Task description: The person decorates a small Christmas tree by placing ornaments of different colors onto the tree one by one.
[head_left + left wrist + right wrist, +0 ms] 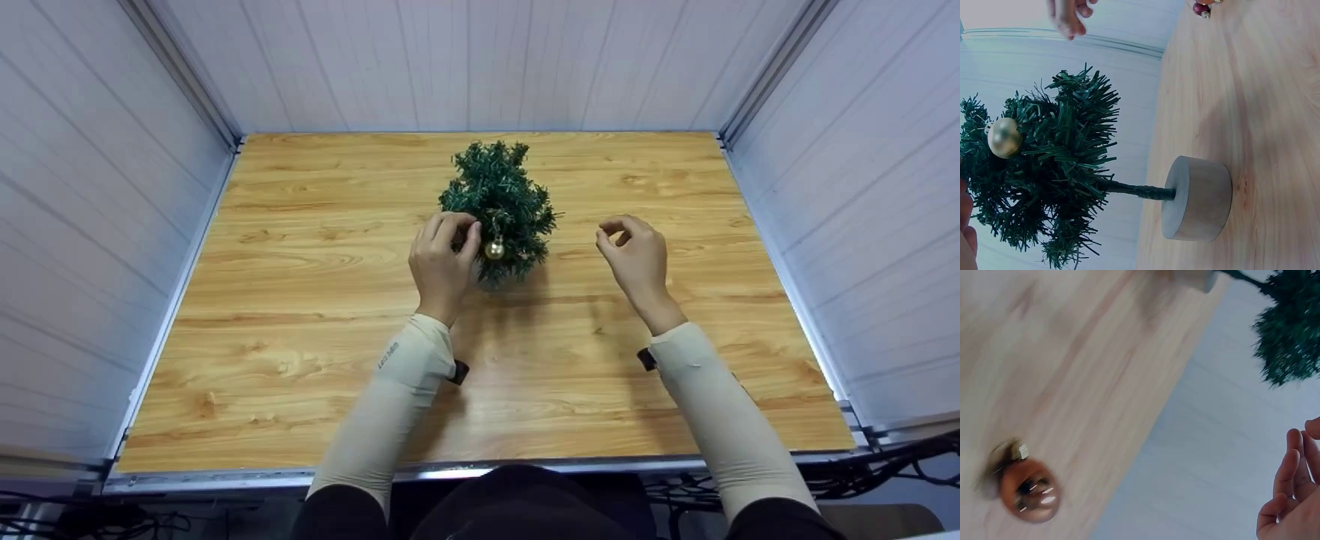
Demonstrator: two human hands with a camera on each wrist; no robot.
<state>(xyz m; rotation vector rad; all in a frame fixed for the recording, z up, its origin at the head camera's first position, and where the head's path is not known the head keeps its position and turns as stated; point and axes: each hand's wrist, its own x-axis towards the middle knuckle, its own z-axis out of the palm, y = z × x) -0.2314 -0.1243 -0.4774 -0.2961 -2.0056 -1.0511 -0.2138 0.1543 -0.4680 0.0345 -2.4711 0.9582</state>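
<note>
Could tip the green tree [495, 187] or knock its gold bauble [495, 250] loose.
With left hand [441, 259] bent at the tree's 8 o'clock edge, thumb near fingers, cannot tell whether pinching a sprig; might topple it by tugging, with the round base [1204, 198] unheld. Just beside, toward 3 o'clock, could unhook the bauble by brushing a thumb past. Farther out at 3 o'clock, with right hand [637, 251] loosely curled, holding nothing visible, well apart from the foliage. On the bench [300, 390], at 9 o'clock from that hand in the right-wrist view, find a copper bauble [1030, 492], likely to roll if nudged.
</note>
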